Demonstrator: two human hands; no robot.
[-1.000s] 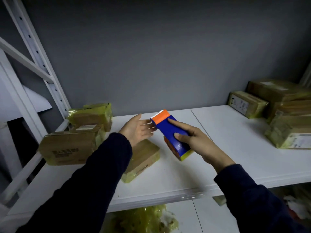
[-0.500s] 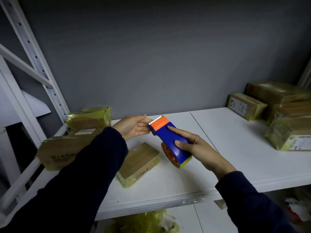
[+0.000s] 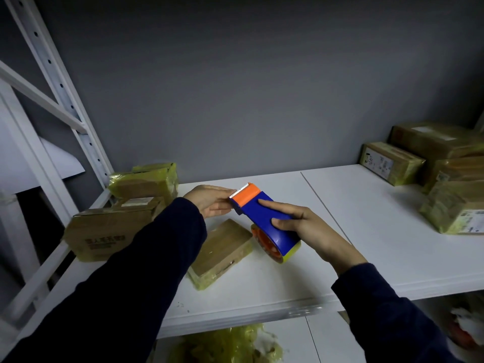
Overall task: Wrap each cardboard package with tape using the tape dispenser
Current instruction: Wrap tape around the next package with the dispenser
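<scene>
Right hand [image 3: 301,226] grips the light-looking, rigid tape dispenser [image 3: 262,213] by its blue body above the shelf [image 3: 379,247], left hand [image 3: 209,203] fingering its sharp toothed tip, pinch unclear, the stiff flat package [image 3: 222,254] lying just beneath.

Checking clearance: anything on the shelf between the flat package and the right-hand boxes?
Head view: bare shelf, one panel seam; the held tape dispenser hangs beside the flat package.
</scene>
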